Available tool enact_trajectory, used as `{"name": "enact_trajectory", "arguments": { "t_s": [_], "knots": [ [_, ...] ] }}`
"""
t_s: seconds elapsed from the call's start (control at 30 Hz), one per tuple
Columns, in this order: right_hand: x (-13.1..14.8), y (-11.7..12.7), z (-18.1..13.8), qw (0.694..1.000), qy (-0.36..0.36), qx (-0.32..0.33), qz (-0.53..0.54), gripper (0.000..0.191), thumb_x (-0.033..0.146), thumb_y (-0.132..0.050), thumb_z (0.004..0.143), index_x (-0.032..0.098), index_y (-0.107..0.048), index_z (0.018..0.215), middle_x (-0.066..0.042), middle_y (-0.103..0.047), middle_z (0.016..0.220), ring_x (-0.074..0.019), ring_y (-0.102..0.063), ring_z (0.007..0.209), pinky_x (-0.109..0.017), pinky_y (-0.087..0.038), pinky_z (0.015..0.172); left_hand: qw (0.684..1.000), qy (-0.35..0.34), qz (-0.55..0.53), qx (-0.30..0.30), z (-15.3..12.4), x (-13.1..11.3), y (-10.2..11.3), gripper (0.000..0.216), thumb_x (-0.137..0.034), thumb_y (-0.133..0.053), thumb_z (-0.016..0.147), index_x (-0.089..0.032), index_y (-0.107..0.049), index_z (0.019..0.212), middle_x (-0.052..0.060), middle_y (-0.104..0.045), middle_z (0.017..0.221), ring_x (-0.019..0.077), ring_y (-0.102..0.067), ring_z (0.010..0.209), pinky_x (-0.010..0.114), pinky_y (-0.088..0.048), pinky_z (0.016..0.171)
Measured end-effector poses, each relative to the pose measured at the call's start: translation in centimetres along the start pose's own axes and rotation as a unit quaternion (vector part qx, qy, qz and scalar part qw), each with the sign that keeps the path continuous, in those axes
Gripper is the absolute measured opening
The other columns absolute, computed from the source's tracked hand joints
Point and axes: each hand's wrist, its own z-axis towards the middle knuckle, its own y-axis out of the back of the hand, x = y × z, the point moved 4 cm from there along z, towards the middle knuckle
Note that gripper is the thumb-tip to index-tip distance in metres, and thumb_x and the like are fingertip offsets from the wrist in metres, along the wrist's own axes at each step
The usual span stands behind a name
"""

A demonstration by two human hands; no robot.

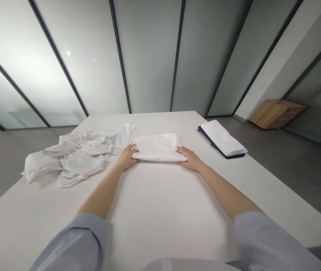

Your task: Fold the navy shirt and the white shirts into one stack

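Note:
A folded white cloth [158,146] lies flat on the table in front of me, its near edge a thick fold. My left hand [127,156] grips its left near corner, fingers on top and thumb along the near edge. At the opposite corner my right hand [191,158] holds the cloth the same way. Just left of my left hand spreads a crumpled heap of white cloth [84,156], its sleeve-like parts tangled together. Farther to the right lies a folded white cloth stack [222,137] on top of a dark navy folded piece [234,156].
The white table [160,199] reaches under both arms, with its right edge running diagonally beside the navy piece. Frosted glass panels [149,56] with dark frames stand behind it. A wooden cabinet [276,113] is on the grey floor at the far right.

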Motion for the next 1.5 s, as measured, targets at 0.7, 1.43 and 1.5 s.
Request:
{"name": "enact_trajectory", "arguments": {
  "t_s": [0.7,1.43,1.5],
  "knots": [
    [0.6,0.4,0.1,0.992,-0.066,-0.008,0.103,0.034,0.028,-0.066,0.074,0.025,-0.070,0.107,-0.004,-0.070,0.113,-0.0255,-0.062,0.111,-0.040,-0.045,0.099,0.994,0.035,-0.100,-0.007,-0.1,0.4,-0.7,0.034,-0.030,-0.061,0.070,-0.021,-0.070,0.102,0.006,-0.068,0.117,0.0274,-0.048,0.128,0.039,-0.037,0.109],
    [-0.5,0.5,0.5,0.970,-0.201,-0.044,0.129,0.031,0.041,-0.045,0.087,0.018,-0.061,0.103,-0.005,-0.070,0.095,-0.0231,-0.061,0.091,-0.030,-0.047,0.078,0.983,0.157,-0.091,-0.021,1.0,1.6,-1.1,0.034,-0.043,-0.039,0.088,-0.016,-0.060,0.089,0.006,-0.068,0.087,0.0235,-0.063,0.086,0.034,-0.047,0.079],
    [-0.4,0.3,0.6,0.969,-0.207,-0.039,0.128,0.033,0.039,-0.045,0.087,0.018,-0.060,0.108,-0.005,-0.070,0.097,-0.0222,-0.061,0.091,-0.029,-0.046,0.078,0.982,0.183,-0.048,-0.024,1.0,1.4,-1.0,0.038,-0.046,-0.034,0.091,-0.017,-0.058,0.087,0.006,-0.067,0.082,0.0231,-0.063,0.082,0.033,-0.046,0.075]
  ]
}}
